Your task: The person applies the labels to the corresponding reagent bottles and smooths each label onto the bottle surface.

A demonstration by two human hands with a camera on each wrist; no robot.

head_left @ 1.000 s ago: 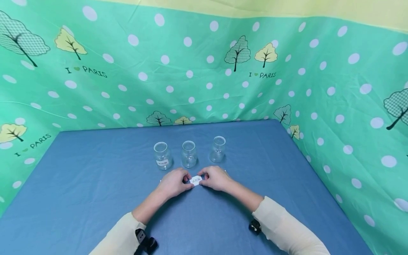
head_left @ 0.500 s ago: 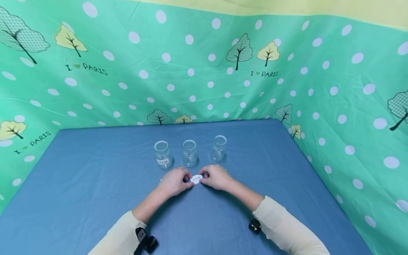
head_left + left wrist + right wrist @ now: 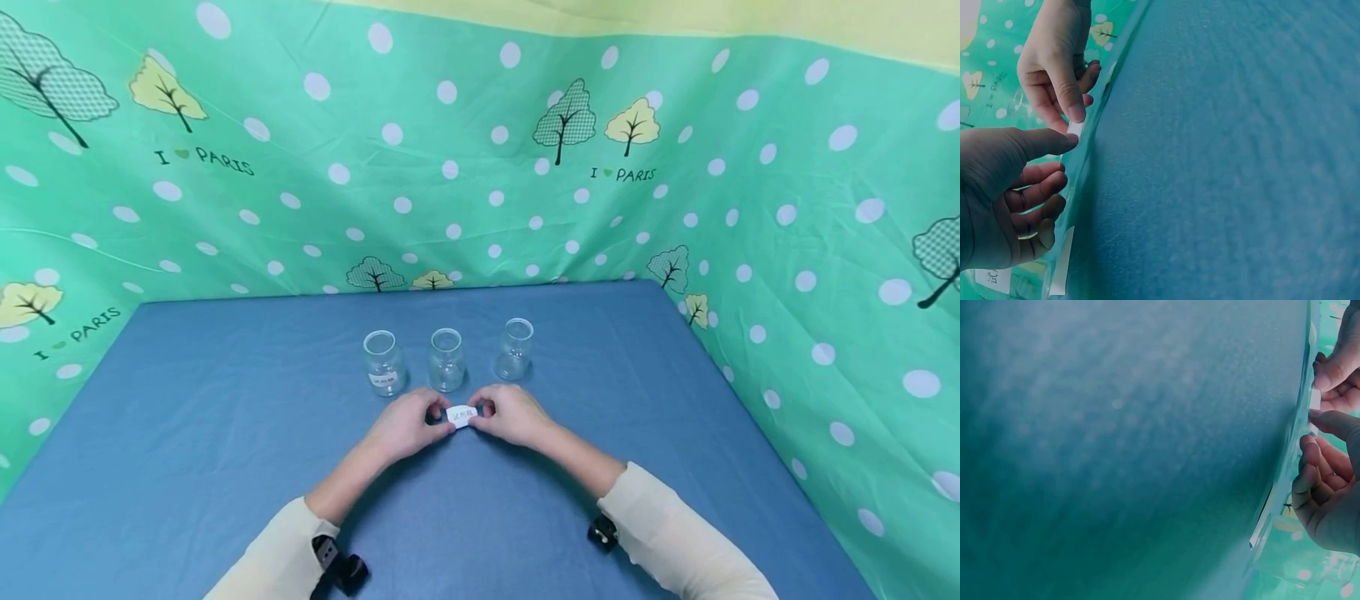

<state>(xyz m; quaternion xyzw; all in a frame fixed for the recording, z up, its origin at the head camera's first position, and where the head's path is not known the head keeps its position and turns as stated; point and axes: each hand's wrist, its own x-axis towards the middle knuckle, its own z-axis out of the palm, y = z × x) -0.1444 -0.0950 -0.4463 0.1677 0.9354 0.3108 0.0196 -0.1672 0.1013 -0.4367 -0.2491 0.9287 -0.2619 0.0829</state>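
Note:
Both hands meet over the blue table at a small white label (image 3: 461, 415) with handwritten characters. My left hand (image 3: 408, 423) pinches its left end between thumb and fingers. At the other end, the right hand (image 3: 513, 414) pinches it too. Just beyond the hands stand three clear glass jars in a row. A white label with writing is on the left jar (image 3: 382, 358); the middle jar (image 3: 447, 358) and the right jar (image 3: 514, 354) show none. In the left wrist view, the label (image 3: 1075, 128) shows as a thin sliver between the thumbs.
Flat on the table by the left hand lies another white slip (image 3: 1062, 262), and a similar slip (image 3: 1262, 515) shows below the right hand in the right wrist view. A green dotted curtain (image 3: 450, 167) rises behind the blue table (image 3: 247, 400) and along its right side.
Both hands have shifted slightly forward with the label between them, and the label now lies more level from end to end. The jars stand as before.

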